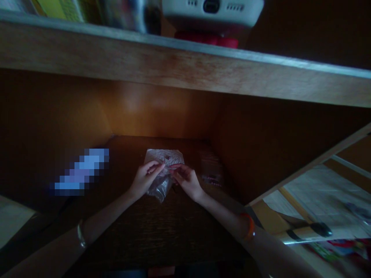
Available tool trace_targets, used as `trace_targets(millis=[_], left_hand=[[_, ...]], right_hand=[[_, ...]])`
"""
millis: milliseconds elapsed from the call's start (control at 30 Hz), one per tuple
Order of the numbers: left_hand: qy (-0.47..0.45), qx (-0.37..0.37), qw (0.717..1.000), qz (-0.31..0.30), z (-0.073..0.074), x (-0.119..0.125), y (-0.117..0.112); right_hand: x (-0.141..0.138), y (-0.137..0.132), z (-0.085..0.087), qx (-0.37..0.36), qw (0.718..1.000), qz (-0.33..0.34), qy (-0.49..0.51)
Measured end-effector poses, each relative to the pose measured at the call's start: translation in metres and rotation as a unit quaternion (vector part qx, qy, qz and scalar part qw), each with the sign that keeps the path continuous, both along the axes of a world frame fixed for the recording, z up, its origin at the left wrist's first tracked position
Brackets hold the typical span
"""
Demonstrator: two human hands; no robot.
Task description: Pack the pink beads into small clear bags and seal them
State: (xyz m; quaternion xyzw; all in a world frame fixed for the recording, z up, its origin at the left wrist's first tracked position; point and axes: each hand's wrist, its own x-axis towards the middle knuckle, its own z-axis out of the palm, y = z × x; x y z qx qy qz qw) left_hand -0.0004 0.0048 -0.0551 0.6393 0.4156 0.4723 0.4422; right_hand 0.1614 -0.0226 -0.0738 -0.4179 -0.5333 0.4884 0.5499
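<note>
Both hands meet over the dark wooden desk. Between them is a small clear plastic bag (160, 188), its lower part hanging toward me. My left hand (147, 178) pinches the bag's upper edge between thumb and fingers. From the other side my right hand (188, 180) grips the same edge, its fingers curled and partly in shadow. A white crinkled sheet (155, 154) lies just behind the fingers, with a small dark bit on it. What the bag contains, if anything, is too dim to make out.
A lit, pixelated screen (84, 172) stands at the left. Right of the hands lies a stack of clear packets (211, 168). Wooden side walls enclose the desk (156, 231). Overhead runs a shelf edge (174, 65) with a phone (213, 13) resting on it.
</note>
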Motion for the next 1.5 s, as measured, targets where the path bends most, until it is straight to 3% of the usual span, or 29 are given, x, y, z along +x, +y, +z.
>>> trace_targets(millis=[233,667,867,1067,1500], left_hand=[[-0.063,-0.060,0.995,0.049,0.004,-0.003,-0.001],[-0.042,-0.045,0.998,0.027,-0.002,-0.001,-0.001],[-0.054,-0.057,0.997,-0.028,0.000,0.005,-0.007],[-0.033,-0.043,0.997,-0.063,-0.006,0.006,-0.009],[0.024,0.008,0.999,-0.037,-0.001,0.004,-0.012]], right_hand=[[0.004,0.007,-0.004,-0.057,0.998,-0.012,0.006],[0.002,0.000,0.005,-0.005,0.999,-0.017,-0.037],[0.003,0.000,0.005,-0.018,0.999,-0.046,-0.022],[0.003,-0.001,0.002,0.010,0.999,-0.019,-0.042],[-0.001,0.000,-0.003,0.018,0.999,0.019,-0.046]])
